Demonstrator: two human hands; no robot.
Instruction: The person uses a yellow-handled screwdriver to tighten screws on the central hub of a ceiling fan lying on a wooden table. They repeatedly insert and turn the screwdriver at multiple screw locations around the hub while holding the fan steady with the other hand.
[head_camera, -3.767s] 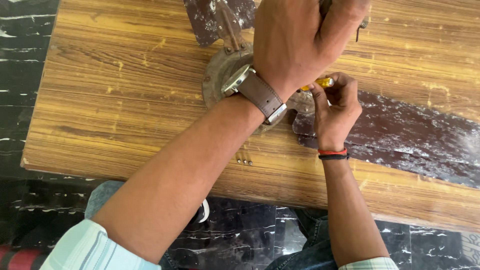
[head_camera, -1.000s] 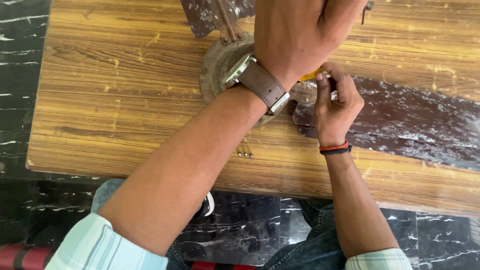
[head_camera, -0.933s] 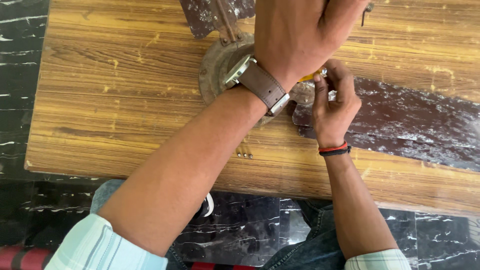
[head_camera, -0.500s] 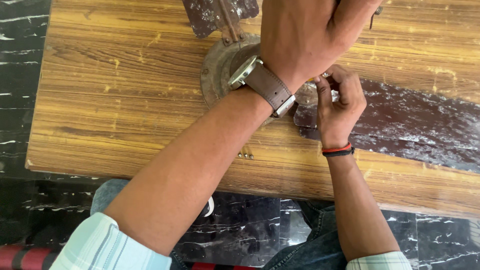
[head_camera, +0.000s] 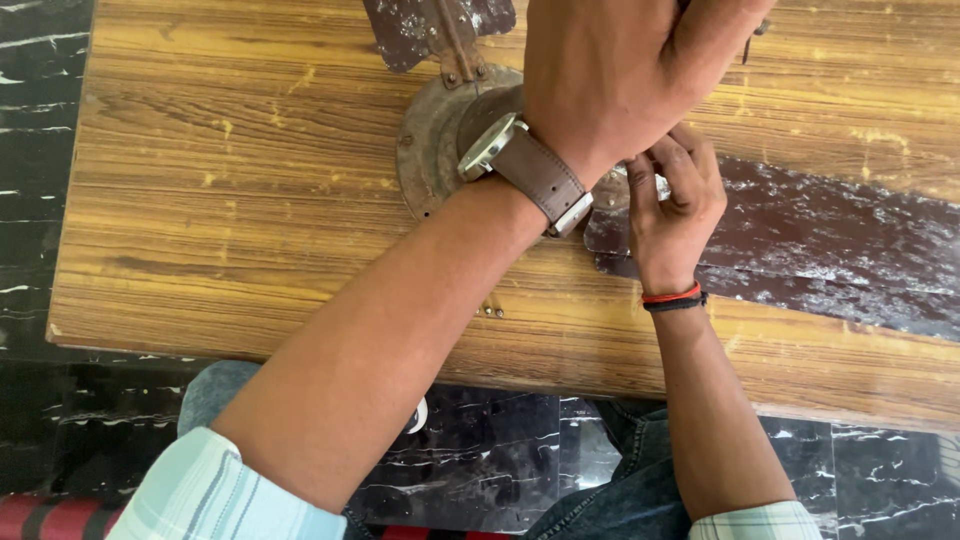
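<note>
Rusty metal disc (head_camera: 425, 150) | left hand (head_camera: 610, 85) grip unclear | right hand (head_camera: 675, 205) fingers pinched, contents hidden

Wooden table (head_camera: 230, 200), black marble floor (head_camera: 490, 440)

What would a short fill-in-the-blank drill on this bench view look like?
1. The left hand wears a wristwatch with a ____ strap.
2. The round metal motor housing rests on a ____ table.
3. The right hand wears red and ____ wristbands.
4. The dark fan blade lies to the ____ of the right hand.

Missing words: brown; wooden; black; right
</note>
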